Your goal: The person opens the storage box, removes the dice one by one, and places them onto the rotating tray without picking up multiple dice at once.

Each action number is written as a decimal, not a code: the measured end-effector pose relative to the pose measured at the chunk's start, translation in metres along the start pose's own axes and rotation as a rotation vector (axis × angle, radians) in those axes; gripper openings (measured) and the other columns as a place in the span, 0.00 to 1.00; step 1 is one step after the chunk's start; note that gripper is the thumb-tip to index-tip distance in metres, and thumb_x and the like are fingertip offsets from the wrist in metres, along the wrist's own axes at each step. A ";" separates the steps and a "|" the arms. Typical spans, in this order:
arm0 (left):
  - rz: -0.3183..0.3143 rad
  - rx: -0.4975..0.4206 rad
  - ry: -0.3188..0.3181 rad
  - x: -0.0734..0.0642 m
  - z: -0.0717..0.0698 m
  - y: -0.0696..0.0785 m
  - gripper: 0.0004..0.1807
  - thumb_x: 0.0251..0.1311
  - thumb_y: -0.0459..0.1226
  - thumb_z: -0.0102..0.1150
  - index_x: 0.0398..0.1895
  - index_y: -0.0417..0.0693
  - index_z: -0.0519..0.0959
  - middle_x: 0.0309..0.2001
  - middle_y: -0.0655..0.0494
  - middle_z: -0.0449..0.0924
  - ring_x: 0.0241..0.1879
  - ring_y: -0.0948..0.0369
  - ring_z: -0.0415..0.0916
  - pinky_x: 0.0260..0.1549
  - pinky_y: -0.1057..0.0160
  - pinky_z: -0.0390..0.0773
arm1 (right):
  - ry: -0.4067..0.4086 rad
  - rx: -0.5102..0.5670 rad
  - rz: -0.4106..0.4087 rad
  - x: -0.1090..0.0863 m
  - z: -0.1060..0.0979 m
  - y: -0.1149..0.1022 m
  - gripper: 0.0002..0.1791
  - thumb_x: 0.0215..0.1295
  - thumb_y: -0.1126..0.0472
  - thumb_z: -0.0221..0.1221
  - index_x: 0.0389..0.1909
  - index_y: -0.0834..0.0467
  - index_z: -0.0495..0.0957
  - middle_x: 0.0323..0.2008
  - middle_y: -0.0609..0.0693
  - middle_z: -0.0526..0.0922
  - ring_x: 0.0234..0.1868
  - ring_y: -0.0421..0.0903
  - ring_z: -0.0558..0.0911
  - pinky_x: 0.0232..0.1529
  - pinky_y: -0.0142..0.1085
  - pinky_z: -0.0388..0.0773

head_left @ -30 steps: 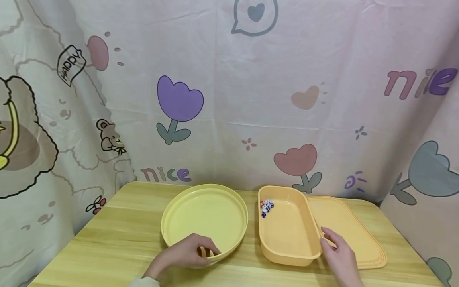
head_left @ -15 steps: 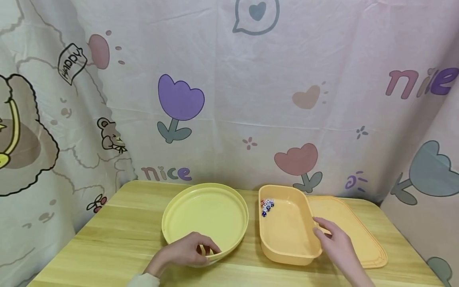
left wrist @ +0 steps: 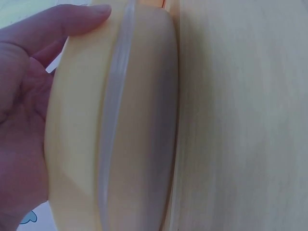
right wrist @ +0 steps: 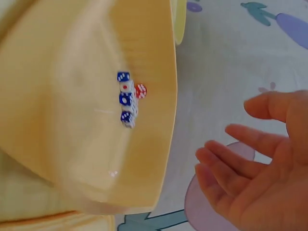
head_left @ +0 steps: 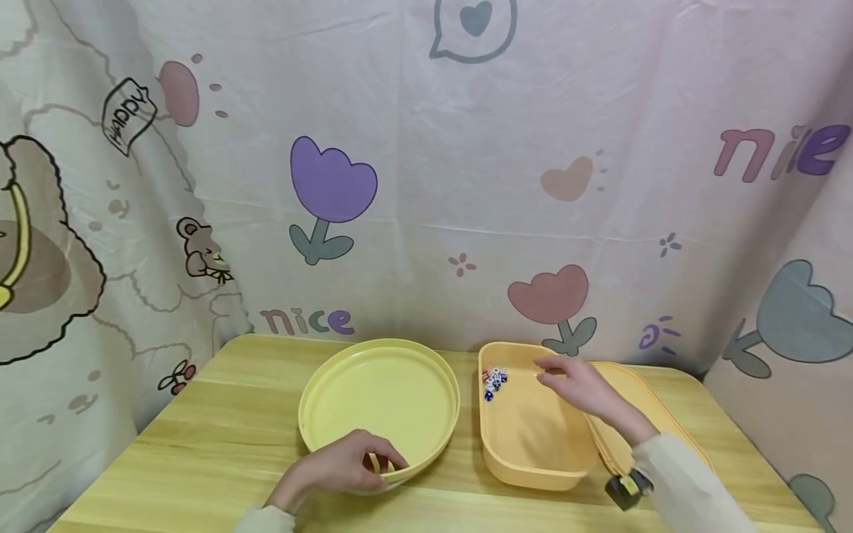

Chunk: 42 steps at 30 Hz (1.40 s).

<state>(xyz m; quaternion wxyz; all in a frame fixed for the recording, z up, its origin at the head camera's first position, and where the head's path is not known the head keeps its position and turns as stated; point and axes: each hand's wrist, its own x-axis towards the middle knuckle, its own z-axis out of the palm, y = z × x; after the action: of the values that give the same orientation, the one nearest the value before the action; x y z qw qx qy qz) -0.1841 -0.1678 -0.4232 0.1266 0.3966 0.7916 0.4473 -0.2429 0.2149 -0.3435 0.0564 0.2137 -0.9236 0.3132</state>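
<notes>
Head view: dice (head_left: 495, 380) (likely light, hard, slick; best pinched by opposite faces) are clustered in the box (head_left: 533, 475) by its left wall, the round tray (head_left: 380, 403) is gripped at its near rim by the left hand (head_left: 349, 463), and the right hand (head_left: 581, 383) is empty, fingers apart.
</notes>
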 end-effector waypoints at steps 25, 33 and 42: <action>-0.005 -0.014 -0.003 0.000 0.000 0.002 0.15 0.51 0.25 0.61 0.44 0.41 0.84 0.34 0.62 0.80 0.34 0.71 0.73 0.32 0.67 0.79 | 0.016 0.298 0.211 0.074 0.063 0.022 0.15 0.62 0.71 0.58 0.48 0.73 0.78 0.47 0.65 0.80 0.42 0.52 0.80 0.43 0.44 0.79; -0.011 -0.028 -0.004 0.000 0.001 0.000 0.15 0.51 0.25 0.62 0.43 0.41 0.84 0.34 0.62 0.80 0.34 0.71 0.73 0.32 0.67 0.79 | 0.053 0.316 0.273 0.076 0.081 0.026 0.17 0.54 0.74 0.62 0.46 0.74 0.79 0.41 0.64 0.83 0.36 0.46 0.80 0.37 0.39 0.79; -0.026 -0.013 -0.006 -0.001 0.000 0.002 0.15 0.51 0.25 0.62 0.44 0.43 0.84 0.35 0.66 0.80 0.34 0.72 0.73 0.33 0.68 0.79 | 0.090 0.257 0.238 0.081 0.097 0.034 0.13 0.46 0.77 0.64 0.37 0.71 0.83 0.32 0.59 0.84 0.32 0.46 0.79 0.33 0.35 0.78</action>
<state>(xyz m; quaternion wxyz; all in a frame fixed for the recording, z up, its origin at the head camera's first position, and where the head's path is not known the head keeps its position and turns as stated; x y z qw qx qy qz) -0.1828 -0.1677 -0.4220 0.1373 0.3868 0.7935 0.4493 -0.3278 0.1518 -0.4208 0.0324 0.0940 -0.8913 0.4423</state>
